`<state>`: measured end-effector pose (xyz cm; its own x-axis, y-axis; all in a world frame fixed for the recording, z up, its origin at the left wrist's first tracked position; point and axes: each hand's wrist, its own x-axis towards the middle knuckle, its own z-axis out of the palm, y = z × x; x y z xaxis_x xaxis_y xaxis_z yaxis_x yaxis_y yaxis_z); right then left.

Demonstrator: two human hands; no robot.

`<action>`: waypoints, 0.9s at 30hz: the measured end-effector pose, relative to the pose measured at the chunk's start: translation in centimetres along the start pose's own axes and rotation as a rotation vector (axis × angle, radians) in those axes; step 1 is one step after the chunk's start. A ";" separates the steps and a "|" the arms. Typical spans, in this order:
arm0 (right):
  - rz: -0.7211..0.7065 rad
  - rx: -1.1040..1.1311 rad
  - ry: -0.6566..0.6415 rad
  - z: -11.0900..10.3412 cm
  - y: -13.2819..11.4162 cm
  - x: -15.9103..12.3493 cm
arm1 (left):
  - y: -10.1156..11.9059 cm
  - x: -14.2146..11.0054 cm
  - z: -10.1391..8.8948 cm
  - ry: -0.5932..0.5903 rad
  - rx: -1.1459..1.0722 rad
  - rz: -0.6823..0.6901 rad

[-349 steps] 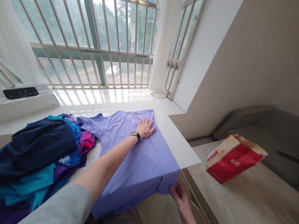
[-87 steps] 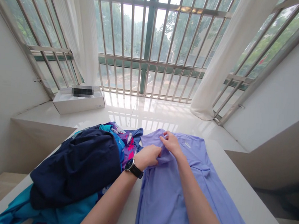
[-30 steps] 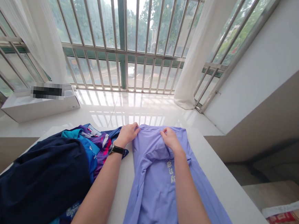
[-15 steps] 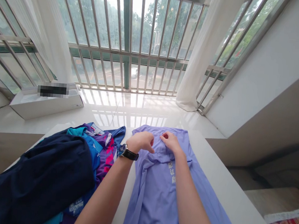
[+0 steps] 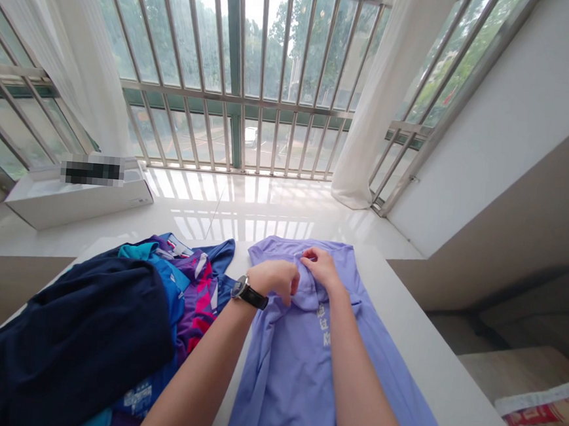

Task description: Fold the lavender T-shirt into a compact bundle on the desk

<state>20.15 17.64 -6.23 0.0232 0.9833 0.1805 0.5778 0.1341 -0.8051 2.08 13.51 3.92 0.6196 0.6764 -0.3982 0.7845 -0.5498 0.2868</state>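
Observation:
A lavender T-shirt (image 5: 292, 371) with pale printed characters lies on the white table, its far end toward the window and a fold across its upper part. My left hand (image 5: 275, 278), with a black-strapped watch on the wrist, is closed with its fingertips down on the bunched cloth; the exact pinch is partly hidden. Beside it, my right hand (image 5: 320, 266) pinches the same shirt between thumb and fingers, slightly farther from me. Left of my left arm rests a heap of clothes with a dark navy garment (image 5: 93, 329) and a purple-pink one (image 5: 201, 298).
The white table (image 5: 425, 355) ends on the right above a wooden surface with a red-and-tan package (image 5: 549, 417). Beyond the table is a glossy sill (image 5: 236, 202) with a white box (image 5: 83, 200). White curtains (image 5: 366, 114) hang before the barred window.
My left hand has moved slightly right and down onto the cloth, its fingers closing. My right hand stays pinched at almost the same spot. The view has shifted a little.

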 end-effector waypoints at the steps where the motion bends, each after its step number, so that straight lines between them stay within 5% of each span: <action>1: 0.001 -0.001 0.000 0.0 0.0 0.0 | -0.8 0.2 0.0 0.052 -0.015 -0.023; 6: 0.020 -0.039 0.009 0.0 -0.2 0.0 | -5.3 1.1 1.0 0.426 0.013 -0.320; 13: 0.032 -0.091 0.009 -0.2 -0.6 0.0 | -8.7 1.1 2.0 0.439 -0.030 -0.430; 27: 0.086 -0.124 0.034 0.3 -0.9 -0.1 | -9.6 0.7 2.0 0.578 -0.126 -0.615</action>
<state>19.37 17.41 -5.72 0.1034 0.9855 0.1345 0.6689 0.0312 -0.7427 -5.05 18.25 -0.83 -0.0288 0.9994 -0.0178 0.9613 0.0326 0.2735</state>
